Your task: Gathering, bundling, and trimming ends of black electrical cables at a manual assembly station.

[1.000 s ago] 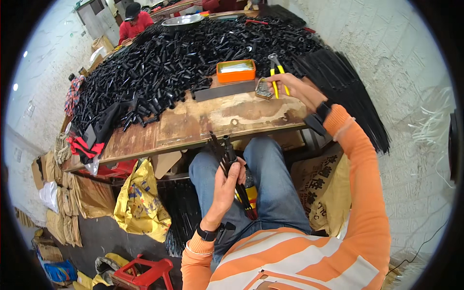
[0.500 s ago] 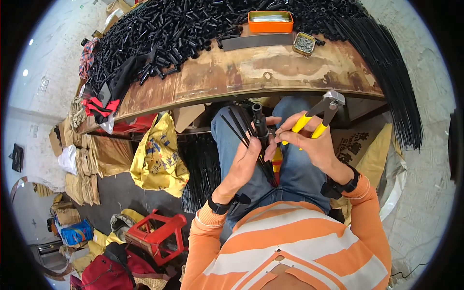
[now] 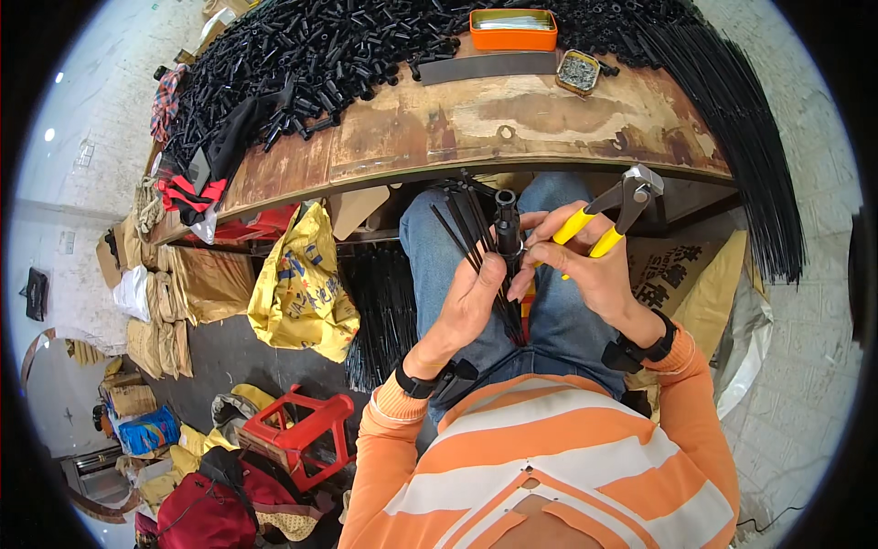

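Note:
Over my lap, my left hand (image 3: 476,288) is closed around a black plastic tube (image 3: 507,220) with a round open top, and around several thin black rods (image 3: 465,224) that fan out beside it. Yellow-handled pincers (image 3: 631,206) lie in my right hand (image 3: 590,261), their metal head pointing away from me. My right thumb and forefinger meet close against the tube's right side; whatever small thing sits between them is too small to make out. The lower ends of the rods reach down between my knees.
A wooden bench (image 3: 384,137) ahead carries a heap of black tubes (image 3: 311,64), an orange tin (image 3: 512,38), a small tin of metal bits (image 3: 578,73) and long black rods (image 3: 750,165). Left are a yellow sack (image 3: 302,284) and a red stool (image 3: 315,439).
The tube and rods have shifted slightly to the right and stand more upright. My right fingers have come nearer the tube, with the pincers still in that hand.

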Demonstrator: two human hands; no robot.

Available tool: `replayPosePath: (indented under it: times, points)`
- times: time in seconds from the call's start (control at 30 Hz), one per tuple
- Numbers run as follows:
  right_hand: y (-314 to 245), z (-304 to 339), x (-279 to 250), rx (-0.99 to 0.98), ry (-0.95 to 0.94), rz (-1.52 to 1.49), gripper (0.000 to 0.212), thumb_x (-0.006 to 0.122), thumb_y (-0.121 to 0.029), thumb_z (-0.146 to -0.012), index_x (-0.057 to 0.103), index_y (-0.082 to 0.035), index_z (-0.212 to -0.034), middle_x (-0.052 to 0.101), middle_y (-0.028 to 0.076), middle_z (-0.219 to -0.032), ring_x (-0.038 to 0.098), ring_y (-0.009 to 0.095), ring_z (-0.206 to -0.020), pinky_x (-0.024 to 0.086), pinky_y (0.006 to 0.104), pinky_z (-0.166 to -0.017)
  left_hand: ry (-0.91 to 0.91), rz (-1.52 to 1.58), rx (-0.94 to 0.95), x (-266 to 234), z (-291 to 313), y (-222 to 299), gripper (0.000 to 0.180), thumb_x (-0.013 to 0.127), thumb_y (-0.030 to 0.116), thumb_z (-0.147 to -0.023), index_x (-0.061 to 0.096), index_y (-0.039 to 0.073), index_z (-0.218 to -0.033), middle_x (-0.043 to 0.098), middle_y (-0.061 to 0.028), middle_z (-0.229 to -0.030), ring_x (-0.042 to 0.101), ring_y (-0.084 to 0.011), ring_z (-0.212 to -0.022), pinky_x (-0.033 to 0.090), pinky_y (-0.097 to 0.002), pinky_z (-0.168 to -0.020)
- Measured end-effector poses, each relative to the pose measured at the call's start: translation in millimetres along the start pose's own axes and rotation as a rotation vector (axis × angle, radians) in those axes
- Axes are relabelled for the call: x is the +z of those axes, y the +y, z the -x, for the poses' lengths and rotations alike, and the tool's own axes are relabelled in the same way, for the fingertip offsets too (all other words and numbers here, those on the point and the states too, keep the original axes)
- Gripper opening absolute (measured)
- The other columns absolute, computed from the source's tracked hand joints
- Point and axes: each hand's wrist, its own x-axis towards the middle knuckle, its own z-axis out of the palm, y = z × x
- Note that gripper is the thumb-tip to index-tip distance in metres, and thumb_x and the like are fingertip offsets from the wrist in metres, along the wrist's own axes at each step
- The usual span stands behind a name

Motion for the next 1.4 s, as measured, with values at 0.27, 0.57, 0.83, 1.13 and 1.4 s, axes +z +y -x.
replayPosePath:
  times: [0.27,0.57,0.83,1.13,1.4]
  points:
    - [5,-2,5,-0.038,0.010,-0.067,0.018,0.068,0.009,-0.083,0.059,0.002,-0.098,0.064,0.012,-0.101,0.066,0.020,-0.092,0.054,0.0307,-0.077,0.014,-0.011,0.015,0,-1,4,0.070,0.040,0.051,-0.101,0.036,-0.006,-0.141,0.044,0.0019,-0.077,0.041,-0.0076,-0.069,0.036,-0.0223,-0.065]
    - [-21,-21,-8,-0.110,-0.052,0.634,0.018,0.072,-0.007,-0.085,0.057,0.000,-0.092,0.062,0.006,-0.079,0.058,0.009,-0.072,0.048,0.0258,-0.066,-0.063,0.106,-0.025,-13,-6,2,0.077,0.037,0.055,-0.100,0.024,-0.005,-0.147,0.043,0.0016,-0.073,0.039,-0.0077,-0.065,0.035,-0.0226,-0.062]
    - [-82,14,-4,0.501,-0.368,0.962,0.024,0.053,-0.019,-0.099,0.055,0.002,-0.110,0.059,0.003,-0.063,0.051,0.010,-0.047,0.039,0.0266,-0.046,-0.064,0.111,0.001,-30,-4,-8,0.071,0.039,0.059,-0.098,0.045,-0.005,-0.128,0.045,0.0011,-0.070,0.041,-0.0076,-0.063,0.036,-0.0229,-0.058]
    - [-88,-1,-6,0.575,-0.497,0.788,0.038,0.050,-0.027,-0.101,0.051,-0.003,-0.131,0.064,0.007,-0.083,0.062,0.013,-0.069,0.049,0.0283,-0.070,-0.041,0.102,0.003,-26,2,-6,0.060,0.039,0.058,-0.099,0.049,-0.001,-0.111,0.048,-0.0013,-0.072,0.045,-0.0090,-0.064,0.040,-0.0250,-0.059]
    - [-81,-19,-1,0.738,-0.575,0.788,0.037,0.046,-0.031,-0.102,0.052,0.000,-0.084,0.058,0.005,-0.065,0.057,0.013,-0.052,0.044,0.0286,-0.047,0.040,0.166,0.047,-32,9,-10,0.055,0.037,0.050,-0.102,0.047,-0.001,-0.120,0.049,-0.0017,-0.074,0.044,-0.0097,-0.065,0.039,-0.0253,-0.061]
